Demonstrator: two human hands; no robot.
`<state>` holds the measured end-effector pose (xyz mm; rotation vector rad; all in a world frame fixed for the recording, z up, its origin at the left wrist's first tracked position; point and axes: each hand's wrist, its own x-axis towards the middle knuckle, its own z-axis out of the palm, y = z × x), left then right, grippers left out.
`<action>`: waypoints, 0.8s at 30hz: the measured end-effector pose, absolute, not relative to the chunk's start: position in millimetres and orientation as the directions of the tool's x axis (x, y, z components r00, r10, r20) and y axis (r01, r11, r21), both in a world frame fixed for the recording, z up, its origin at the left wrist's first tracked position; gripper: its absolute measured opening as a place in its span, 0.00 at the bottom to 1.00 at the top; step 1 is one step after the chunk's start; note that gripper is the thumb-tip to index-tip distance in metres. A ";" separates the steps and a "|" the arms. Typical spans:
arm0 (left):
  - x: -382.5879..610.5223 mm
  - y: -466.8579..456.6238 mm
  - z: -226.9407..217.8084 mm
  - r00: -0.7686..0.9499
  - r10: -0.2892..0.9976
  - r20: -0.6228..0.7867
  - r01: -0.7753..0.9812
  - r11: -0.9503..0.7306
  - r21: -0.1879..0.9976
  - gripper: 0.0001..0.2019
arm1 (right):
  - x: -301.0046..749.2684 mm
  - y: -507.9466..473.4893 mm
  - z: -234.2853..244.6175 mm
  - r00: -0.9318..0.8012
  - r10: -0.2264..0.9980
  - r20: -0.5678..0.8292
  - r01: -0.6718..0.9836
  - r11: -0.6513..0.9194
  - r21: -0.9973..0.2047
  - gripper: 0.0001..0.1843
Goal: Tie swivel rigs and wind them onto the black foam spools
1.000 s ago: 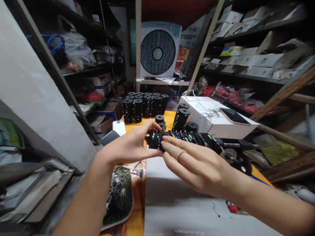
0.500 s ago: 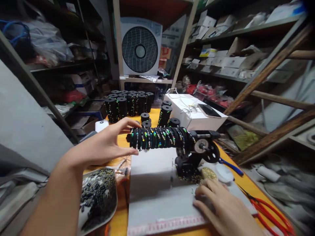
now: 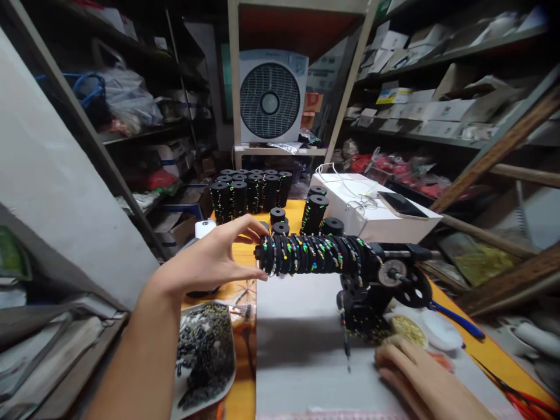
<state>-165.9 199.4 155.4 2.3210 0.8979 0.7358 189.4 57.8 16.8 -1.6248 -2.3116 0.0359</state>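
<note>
Left hand (image 3: 210, 259) spread, bracketing free end of spool row (image 3: 315, 254) on winder (image 3: 371, 291); right hand (image 3: 420, 379) flat on mat (image 3: 297, 326). Looks like seating step; next needs straight axial push.

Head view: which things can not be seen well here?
All in the head view:
1. Right hand: cut by the bottom edge; it hides what it touches.
2. Left hand: contact with ring row unclear.
3. Tray pieces: too small.
4. Red tool: cut by the corner.

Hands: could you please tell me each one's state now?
Left hand: open, fingers cupping the end of the spool row.
Right hand: open, resting on the grey mat.
</note>
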 end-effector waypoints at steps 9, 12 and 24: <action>-168.9 208.2 148.5 0.619 0.736 0.274 0.443 -0.615 0.652 0.25 | 189.9 40.6 26.9 -0.181 0.963 0.199 0.938 0.230 -0.260 0.05; -170.9 208.4 146.9 0.619 0.741 0.261 0.448 -0.606 0.657 0.24 | 185.7 40.0 12.2 -0.177 0.949 0.260 0.924 0.251 -0.288 0.04; -163.2 196.7 159.4 0.608 0.752 0.254 0.439 -0.586 0.681 0.20 | 116.3 82.4 121.3 -0.480 0.697 0.532 0.603 0.703 -0.377 0.10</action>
